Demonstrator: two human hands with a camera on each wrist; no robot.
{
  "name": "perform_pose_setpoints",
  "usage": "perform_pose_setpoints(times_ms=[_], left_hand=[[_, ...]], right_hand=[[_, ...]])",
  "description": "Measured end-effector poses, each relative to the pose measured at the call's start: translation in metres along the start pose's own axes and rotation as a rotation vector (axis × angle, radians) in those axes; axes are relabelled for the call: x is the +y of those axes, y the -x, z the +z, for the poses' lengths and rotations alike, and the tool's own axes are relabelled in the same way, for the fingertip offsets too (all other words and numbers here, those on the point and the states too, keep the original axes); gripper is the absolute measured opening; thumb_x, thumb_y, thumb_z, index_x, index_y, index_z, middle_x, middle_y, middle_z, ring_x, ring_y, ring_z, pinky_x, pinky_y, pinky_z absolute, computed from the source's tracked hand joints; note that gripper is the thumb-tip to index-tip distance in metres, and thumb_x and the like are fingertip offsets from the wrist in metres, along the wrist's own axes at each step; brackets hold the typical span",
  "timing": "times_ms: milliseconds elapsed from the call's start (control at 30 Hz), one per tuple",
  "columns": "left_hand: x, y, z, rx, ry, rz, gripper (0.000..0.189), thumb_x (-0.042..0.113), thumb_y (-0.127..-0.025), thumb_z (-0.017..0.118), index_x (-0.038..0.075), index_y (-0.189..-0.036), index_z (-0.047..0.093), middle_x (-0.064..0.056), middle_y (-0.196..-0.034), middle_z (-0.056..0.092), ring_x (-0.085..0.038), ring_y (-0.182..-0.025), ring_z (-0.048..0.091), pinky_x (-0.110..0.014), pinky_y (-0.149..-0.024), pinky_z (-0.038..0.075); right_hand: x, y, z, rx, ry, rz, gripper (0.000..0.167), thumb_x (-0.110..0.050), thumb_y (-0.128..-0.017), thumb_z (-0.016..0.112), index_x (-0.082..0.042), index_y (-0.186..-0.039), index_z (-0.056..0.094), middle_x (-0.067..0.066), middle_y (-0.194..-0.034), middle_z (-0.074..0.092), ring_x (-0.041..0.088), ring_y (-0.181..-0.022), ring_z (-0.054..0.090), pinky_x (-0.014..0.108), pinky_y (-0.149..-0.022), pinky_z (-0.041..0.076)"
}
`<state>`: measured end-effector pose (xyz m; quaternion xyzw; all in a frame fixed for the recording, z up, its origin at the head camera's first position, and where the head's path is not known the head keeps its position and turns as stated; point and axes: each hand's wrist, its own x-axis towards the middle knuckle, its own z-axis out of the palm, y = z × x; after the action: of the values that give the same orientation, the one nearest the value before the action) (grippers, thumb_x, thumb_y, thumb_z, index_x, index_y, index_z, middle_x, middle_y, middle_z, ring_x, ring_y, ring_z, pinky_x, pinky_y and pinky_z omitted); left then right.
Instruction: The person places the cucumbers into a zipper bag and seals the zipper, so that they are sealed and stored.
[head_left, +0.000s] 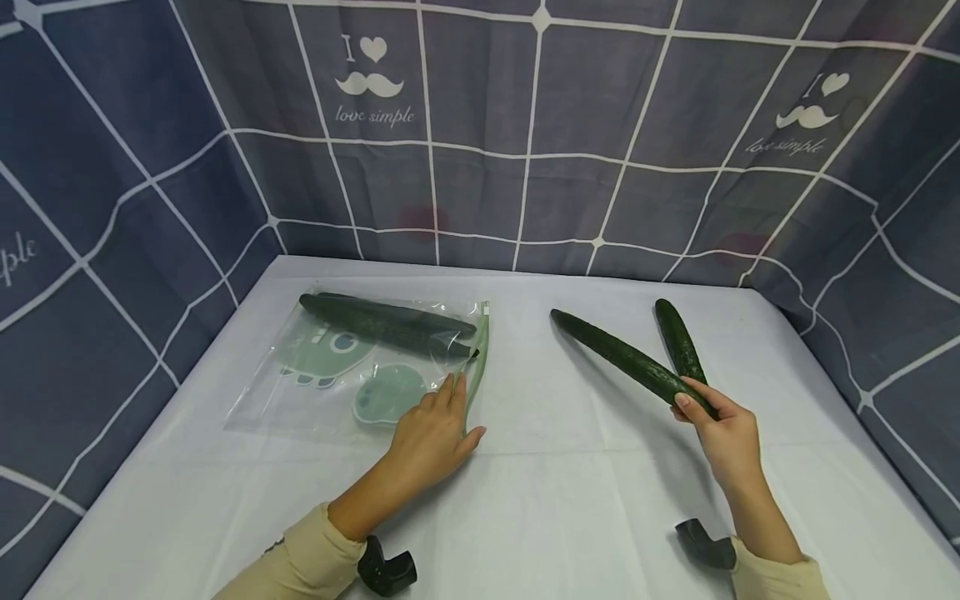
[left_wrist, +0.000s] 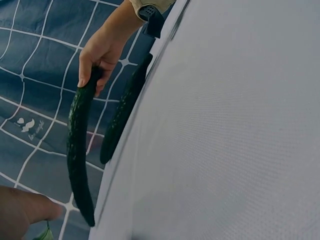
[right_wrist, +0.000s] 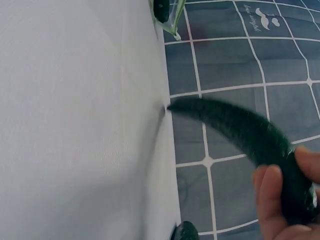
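Note:
My right hand (head_left: 729, 433) grips a long dark green cucumber (head_left: 622, 350) by its near end, the far end pointing up and left. In the right wrist view the thumb and fingers close round this cucumber (right_wrist: 240, 130). A second cucumber (head_left: 678, 337) lies on the table just beyond that hand. My left hand (head_left: 431, 437) rests on a clear zip bag (head_left: 262, 404) near its green-edged opening, fingers extended and thumb spread. Inside the bag lie what look like two cucumbers (head_left: 382, 323), side by side. The left wrist view catches only part of the left hand (left_wrist: 25, 212).
The bag carries green cartoon prints. A white cloth covers the table (head_left: 555, 517), and a dark grid-patterned curtain (head_left: 480, 192) stands behind it and along both sides. Black wrist mounts (head_left: 386, 571) show beside both sleeves.

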<state>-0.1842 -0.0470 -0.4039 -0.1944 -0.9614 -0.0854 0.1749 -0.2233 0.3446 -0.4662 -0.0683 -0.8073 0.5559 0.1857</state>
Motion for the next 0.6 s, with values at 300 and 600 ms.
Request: perform_pose_setpoints(times_ms=[300, 600], left_hand=[[-0.001, -0.001, -0.001, -0.035, 0.014, -0.018, 0.071, 0.043, -0.081, 0.063, -0.008, -0.127, 0.047, -0.023, -0.125, 0.054, -0.034, -0.093, 0.062, -0.040, -0.062, 0.053], [0.001, -0.001, -0.003, -0.075, 0.026, -0.036, 0.077, 0.052, -0.083, 0.056, -0.007, -0.131, 0.043, -0.023, -0.129, 0.050, -0.034, -0.098, 0.059, -0.041, -0.063, 0.053]], right_hand=[[-0.047, 0.021, 0.002, -0.237, 0.004, -0.145, 0.037, -0.013, -0.086, 0.061, 0.000, -0.121, 0.058, -0.014, -0.082, 0.068, 0.002, -0.072, 0.064, 0.010, -0.072, 0.049], [-0.096, 0.042, 0.008, -0.359, 0.082, -0.168, 0.035, -0.008, -0.087, 0.058, 0.005, -0.120, 0.056, -0.022, -0.084, 0.064, -0.001, -0.072, 0.062, 0.010, -0.073, 0.048]])
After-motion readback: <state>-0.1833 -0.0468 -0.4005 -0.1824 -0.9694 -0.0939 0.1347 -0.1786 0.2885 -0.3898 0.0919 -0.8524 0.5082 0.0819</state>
